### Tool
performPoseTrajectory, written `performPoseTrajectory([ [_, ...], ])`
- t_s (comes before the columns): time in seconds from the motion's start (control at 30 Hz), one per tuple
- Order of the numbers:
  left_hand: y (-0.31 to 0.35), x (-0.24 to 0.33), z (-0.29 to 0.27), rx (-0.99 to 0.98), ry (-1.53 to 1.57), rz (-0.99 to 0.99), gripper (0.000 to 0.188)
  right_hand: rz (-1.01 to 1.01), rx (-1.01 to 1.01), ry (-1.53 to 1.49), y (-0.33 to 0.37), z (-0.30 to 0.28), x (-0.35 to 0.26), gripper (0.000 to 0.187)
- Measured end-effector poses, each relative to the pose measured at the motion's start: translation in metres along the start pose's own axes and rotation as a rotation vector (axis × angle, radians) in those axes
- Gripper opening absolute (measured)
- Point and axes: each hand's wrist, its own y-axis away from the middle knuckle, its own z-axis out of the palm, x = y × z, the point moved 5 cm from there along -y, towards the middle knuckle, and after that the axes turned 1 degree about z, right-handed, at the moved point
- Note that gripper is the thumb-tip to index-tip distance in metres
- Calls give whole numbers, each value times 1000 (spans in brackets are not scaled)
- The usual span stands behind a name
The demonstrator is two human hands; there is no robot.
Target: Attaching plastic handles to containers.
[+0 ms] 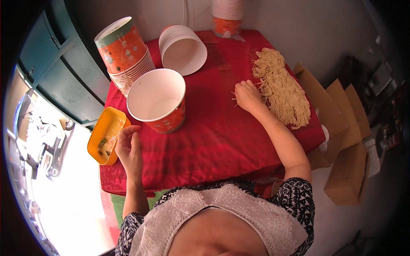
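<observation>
A pile of pale yellow noodles (282, 87) lies on the right side of a red-covered table (222, 132). My right hand (247, 96) rests on the cloth at the pile's left edge, fingers touching a few strands. An orange paper cup (158, 101) with a white inside stands upright in the middle left. My left hand (129, 147) hovers below and left of it, fingers loosely curled, holding nothing I can see. Just left of that hand sits a yellow tray (106, 135) with green and pale bits in it.
A tilted stack of orange cups (124, 53) leans at the back left, a stack of white-lined cups (183, 49) lies on its side behind the middle, and another stack (227, 17) stands at the back. Cardboard boxes (341, 128) stand to the right.
</observation>
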Motion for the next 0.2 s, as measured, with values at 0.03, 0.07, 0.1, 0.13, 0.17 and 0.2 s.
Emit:
performPoseTrajectory([
  [0.03, 0, 0, -1, 0, 0, -3, 11, -12, 9, 30, -1, 0, -2, 10],
  [0.07, 0, -1, -1, -9, -2, -5, 11, -25, 18, 61, -1, 1, -4, 9],
  [0.1, 0, -1, -1, -19, -4, -7, 11, -24, 14, 62, 0, 2, -5, 9],
  [0.13, 1, 0, 0, -15, -3, -9, 11, -25, 19, 41, -1, 3, -5, 10],
  [0.17, 2, 2, 1, -22, -25, -1, 11, -27, 23, 21, -1, 3, -5, 10],
  [0.2, 4, 4, 2, -30, -46, 7, 11, -31, 21, 24, -2, 3, -5, 10],
])
